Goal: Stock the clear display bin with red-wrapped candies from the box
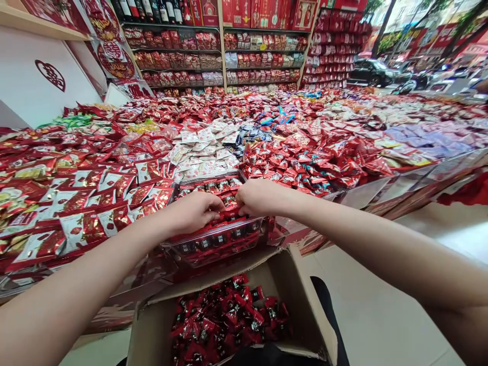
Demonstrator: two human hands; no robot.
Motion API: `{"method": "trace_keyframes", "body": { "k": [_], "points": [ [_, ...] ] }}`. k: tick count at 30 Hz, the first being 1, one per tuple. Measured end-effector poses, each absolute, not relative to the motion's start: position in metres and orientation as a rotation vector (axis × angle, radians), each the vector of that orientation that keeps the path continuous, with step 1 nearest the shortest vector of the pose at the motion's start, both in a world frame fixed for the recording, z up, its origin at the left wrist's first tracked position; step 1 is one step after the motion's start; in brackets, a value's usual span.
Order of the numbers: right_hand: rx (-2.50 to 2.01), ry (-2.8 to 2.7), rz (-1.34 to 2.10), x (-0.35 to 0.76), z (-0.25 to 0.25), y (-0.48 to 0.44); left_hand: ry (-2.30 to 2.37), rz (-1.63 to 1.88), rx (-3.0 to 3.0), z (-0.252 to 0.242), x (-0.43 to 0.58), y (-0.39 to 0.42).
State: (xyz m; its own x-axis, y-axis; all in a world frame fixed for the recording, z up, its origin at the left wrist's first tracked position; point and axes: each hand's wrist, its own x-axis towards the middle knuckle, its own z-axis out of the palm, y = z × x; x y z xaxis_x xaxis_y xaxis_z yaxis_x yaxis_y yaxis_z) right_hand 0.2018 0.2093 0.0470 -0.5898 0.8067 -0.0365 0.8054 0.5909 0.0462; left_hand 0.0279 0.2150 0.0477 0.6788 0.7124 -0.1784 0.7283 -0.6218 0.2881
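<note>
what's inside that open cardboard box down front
The cardboard box holds a loose heap of small red-and-dark wrapped pieces; what lies beneath the top ones is covered.

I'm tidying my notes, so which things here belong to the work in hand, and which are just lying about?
Apparently in use:
- left hand and right hand, at the clear tray
- cardboard box
- red-wrapped sweets in the box

Just lying about:
- white packets
- purple packets
- shelved bottles
</note>
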Motion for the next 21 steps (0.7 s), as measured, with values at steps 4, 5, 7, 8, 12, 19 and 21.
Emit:
{"method": "trace_keyframes", "body": {
  "k": [4, 5, 7, 8, 12, 19, 21],
  "points": [
    [1.405, 2.749, 0.063, 0.199, 0.044, 0.21, 1.147, -0.08, 2.543, 0.048, 0.029, 0.214],
    [1.411, 2.742, 0.052, 0.199, 0.044, 0.21, 1.154, -0.082, 2.542, 0.048, 0.029, 0.214],
    [1.422, 2.728, 0.02, 0.198, 0.046, 0.209, 1.181, -0.086, 2.54, 0.048, 0.029, 0.213],
    [1.423, 2.721, -0.001, 0.198, 0.047, 0.209, 1.203, -0.086, 2.54, 0.048, 0.029, 0.213],
    [1.39, 2.718, -0.086, 0.2, 0.054, 0.205, 1.3, -0.109, 2.532, 0.053, 0.022, 0.211],
    [1.384, 2.748, -0.098, 0.202, 0.053, 0.204, 1.315, -0.315, 2.483, 0.066, 0.009, 0.211],
    [1.38, 2.75, -0.088, 0.201, 0.052, 0.205, 1.298, -0.34, 2.485, 0.066, 0.01, 0.211]
  ]
}}
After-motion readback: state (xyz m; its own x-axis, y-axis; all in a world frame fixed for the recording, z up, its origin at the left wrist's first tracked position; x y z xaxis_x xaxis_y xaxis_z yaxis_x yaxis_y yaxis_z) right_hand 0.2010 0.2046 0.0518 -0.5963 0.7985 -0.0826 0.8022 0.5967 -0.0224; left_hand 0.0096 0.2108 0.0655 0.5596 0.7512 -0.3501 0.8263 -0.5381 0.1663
